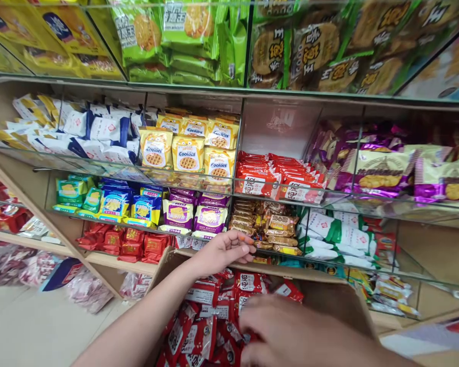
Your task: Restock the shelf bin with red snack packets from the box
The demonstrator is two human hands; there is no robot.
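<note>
My left hand (224, 251) hovers over the back edge of an open cardboard box (325, 293), just in front of the shelves. Its fingers are loosely bent and apart, and no item shows in it. Inside the box lie many red and white snack packets (201, 336), jumbled together. My right hand (277, 326) is low over these packets, its fingers smeared by motion, so I cannot make out whether it grips one. Matching red packets (258, 178) stand in rows in a shelf compartment above the box.
Yellow cookie packs (189, 153) fill the compartment left of the red rows; purple biscuit packs (386, 168) lie to the right. A glass shelf edge (191, 176) runs across the front. Brown packets (281, 224) sit below. Bagged goods (87, 290) rest on the floor at left.
</note>
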